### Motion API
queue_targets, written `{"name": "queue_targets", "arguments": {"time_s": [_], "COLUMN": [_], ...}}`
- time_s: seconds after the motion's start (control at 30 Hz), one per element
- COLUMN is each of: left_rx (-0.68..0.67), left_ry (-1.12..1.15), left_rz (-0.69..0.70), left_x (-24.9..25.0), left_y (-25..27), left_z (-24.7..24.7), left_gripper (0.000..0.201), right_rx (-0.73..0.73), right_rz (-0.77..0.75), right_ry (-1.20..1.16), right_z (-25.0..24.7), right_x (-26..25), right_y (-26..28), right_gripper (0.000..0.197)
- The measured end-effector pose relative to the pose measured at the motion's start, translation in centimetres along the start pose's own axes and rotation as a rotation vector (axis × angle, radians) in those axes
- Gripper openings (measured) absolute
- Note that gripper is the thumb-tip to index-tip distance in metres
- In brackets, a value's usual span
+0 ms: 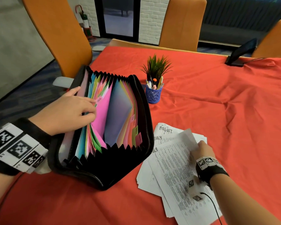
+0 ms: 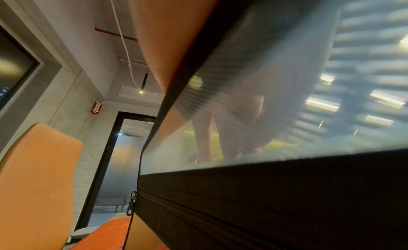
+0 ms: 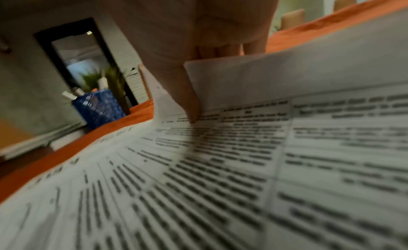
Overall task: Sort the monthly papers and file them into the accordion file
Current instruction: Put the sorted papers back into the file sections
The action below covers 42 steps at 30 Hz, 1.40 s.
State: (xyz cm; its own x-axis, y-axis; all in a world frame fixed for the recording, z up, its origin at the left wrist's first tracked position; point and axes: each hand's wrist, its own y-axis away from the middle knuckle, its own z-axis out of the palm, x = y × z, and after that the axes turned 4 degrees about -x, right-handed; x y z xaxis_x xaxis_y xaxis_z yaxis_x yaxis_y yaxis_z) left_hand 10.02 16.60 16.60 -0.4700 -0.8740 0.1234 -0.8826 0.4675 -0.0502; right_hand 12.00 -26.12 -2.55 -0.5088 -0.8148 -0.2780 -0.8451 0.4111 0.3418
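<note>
Red cloth (image 1: 201, 98), softly wrinkled, covers the table before you. Toward its left edge stands a black zippered accordion file (image 1: 141, 111), fanned open, its pleated pockets holding pastel dividers with small tabs; one reads "JUL" (image 1: 99, 99), another "NOV" (image 1: 136, 129). Your left hand (image 1: 68, 109) reaches in, fingers curled against the pink divider, spreading the pockets. Near the front edge lies a loose stack of white printed papers (image 1: 172, 168), handwritten "AUGUST" and "JULY" on top. Your right hand (image 1: 201, 151) pinches the curled corner of the uppermost sheet. Beyond sits a blue mesh pen cup (image 1: 153, 95).
</note>
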Motion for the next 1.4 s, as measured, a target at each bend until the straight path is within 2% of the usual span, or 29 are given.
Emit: {"name": "queue_targets", "arguments": {"time_s": [0.07, 0.2, 0.3, 0.37, 0.43, 0.5, 0.57, 0.67, 0.73, 0.8, 0.9, 0.97, 1.03, 1.1, 1.13, 1.2, 1.4], "left_rx": [-0.004, -0.015, -0.025, -0.042, -0.043, -0.033, -0.024, -0.03, -0.033, -0.037, -0.021, -0.017, -0.032, -0.069, -0.088, -0.106, -0.099], "left_ry": [-0.004, -0.004, 0.0, 0.005, 0.003, -0.003, -0.012, -0.036, -0.039, -0.034, -0.018, 0.004, 0.024, 0.036, 0.032, 0.029, 0.06], "left_rz": [0.004, 0.0, 0.003, 0.005, 0.002, -0.005, -0.006, -0.005, -0.004, -0.004, 0.02, 0.022, 0.029, 0.039, 0.044, 0.049, 0.083], "left_x": [-0.1, -0.1, 0.1, 0.3, 0.3, 0.3, 0.3, 0.4, 0.5, 0.6, 0.9, 1.0, 1.1, 1.1, 1.1, 1.1, 0.5], "left_y": [0.0, -0.1, -0.2, -0.3, -0.2, -0.2, -0.2, -0.2, -0.3, -0.3, -0.5, -0.5, -0.3, -0.2, -0.1, 0.0, 0.1], "left_z": [0.0, -0.1, -0.2, -0.3, -0.3, -0.3, -0.3, -0.4, -0.3, -0.4, -0.7, -0.9, -1.0, -1.2, -1.2, -1.3, -0.9], "left_gripper": [0.05, 0.051, 0.049, 0.047, 0.049, 0.051, 0.054, 0.058, 0.054, 0.046, 0.054, 0.055, 0.047, 0.043, 0.043, 0.04, 0.047], "right_rx": [-0.067, -0.099, -0.094, -0.149, -0.265, -0.328, -0.27, -0.075, 0.098, 0.185, 0.162, 0.093, -0.096, -0.265, -0.304, -0.332, -0.198], "right_rz": [0.003, 0.042, 0.044, 0.015, -0.014, -0.089, -0.185, -0.335, -0.427, -0.459, -0.396, -0.409, -0.459, -0.517, -0.515, -0.525, -0.55], "right_ry": [-0.042, -0.173, -0.228, -0.295, -0.364, -0.352, -0.388, -0.442, -0.521, -0.612, -0.665, -0.657, -0.642, -0.473, -0.405, -0.293, 0.188], "right_z": [-0.8, -2.0, -2.1, -2.2, -2.4, -2.6, -4.0, -9.4, -14.4, -19.8, -26.3, -28.7, -29.5, -29.8, -29.6, -28.7, -24.2], "right_x": [0.7, 2.6, 3.9, 4.6, 5.3, 5.9, 6.0, 4.6, 2.8, 0.6, -2.5, -5.3, -10.3, -13.9, -15.5, -18.1, -26.4], "right_y": [-0.1, 0.3, 0.6, 1.3, 2.7, 4.0, 4.9, 5.8, 6.9, 7.8, 6.2, 5.2, 8.5, 11.0, 12.1, 13.0, 12.2], "right_gripper": [0.005, 0.008, 0.019, 0.016, 0.012, 0.014, 0.012, 0.01, 0.007, 0.007, 0.025, 0.033, 0.025, 0.007, 0.007, 0.009, 0.022]}}
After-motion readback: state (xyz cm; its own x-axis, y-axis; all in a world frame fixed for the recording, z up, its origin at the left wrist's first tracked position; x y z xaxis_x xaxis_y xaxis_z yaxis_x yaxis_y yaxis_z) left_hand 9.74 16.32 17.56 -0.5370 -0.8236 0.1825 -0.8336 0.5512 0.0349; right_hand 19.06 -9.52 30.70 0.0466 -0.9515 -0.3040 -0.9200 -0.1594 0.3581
